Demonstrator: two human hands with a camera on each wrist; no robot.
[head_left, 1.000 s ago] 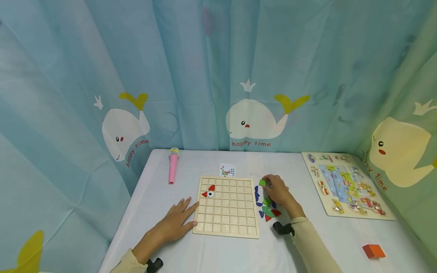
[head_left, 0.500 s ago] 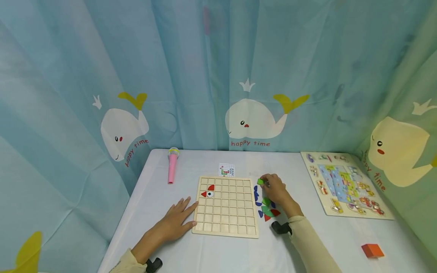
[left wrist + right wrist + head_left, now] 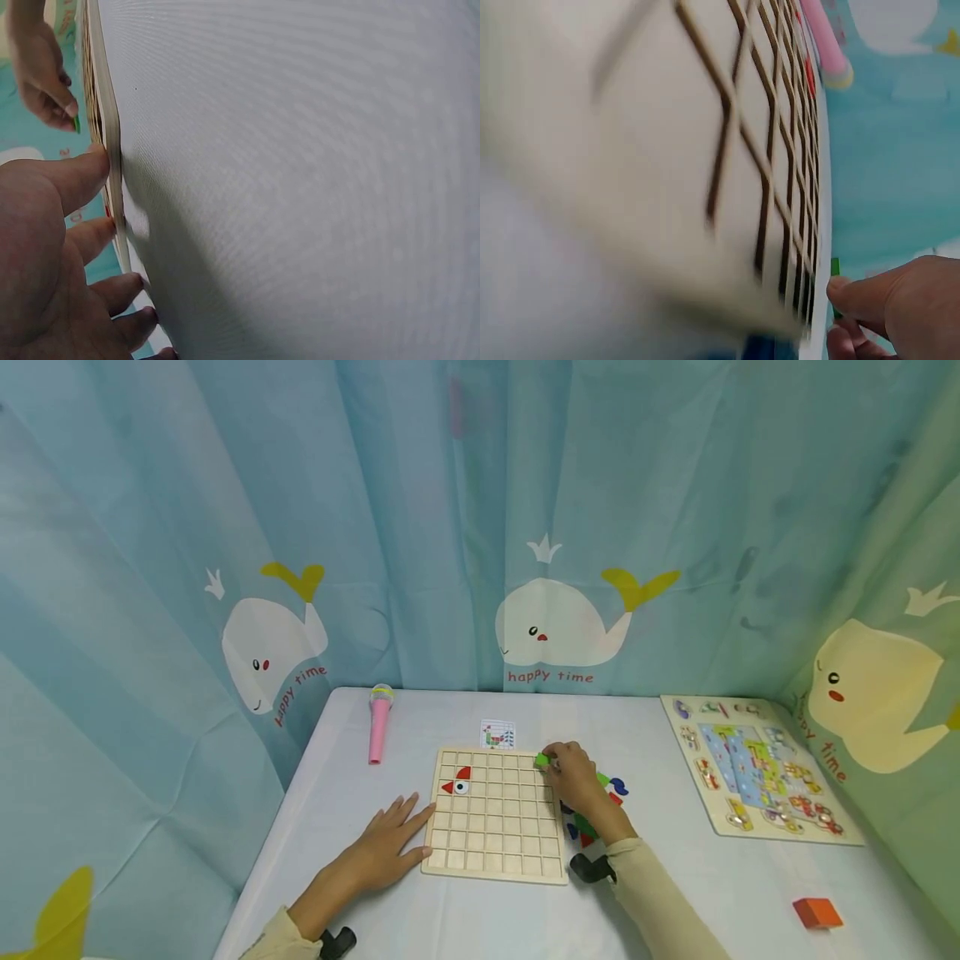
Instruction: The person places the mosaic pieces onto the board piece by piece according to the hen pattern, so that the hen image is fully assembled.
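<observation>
Left hand (image 3: 382,852): flat on the table (image 3: 360,793), fingers spread and relaxed, tips against the board's (image 3: 495,818) left edge, holding nothing. Right hand (image 3: 573,777): pinches a green piece (image 3: 542,761) over the board's upper right corner, its shape mostly hidden by the fingers. Loose pieces (image 3: 600,810): beside the board's right edge, partly covered by that hand.

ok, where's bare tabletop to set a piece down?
Free: between the wooden grid board and the picture puzzle board, and the front strip left of the orange block. Crowded: the loose coloured pieces under the right hand.
</observation>
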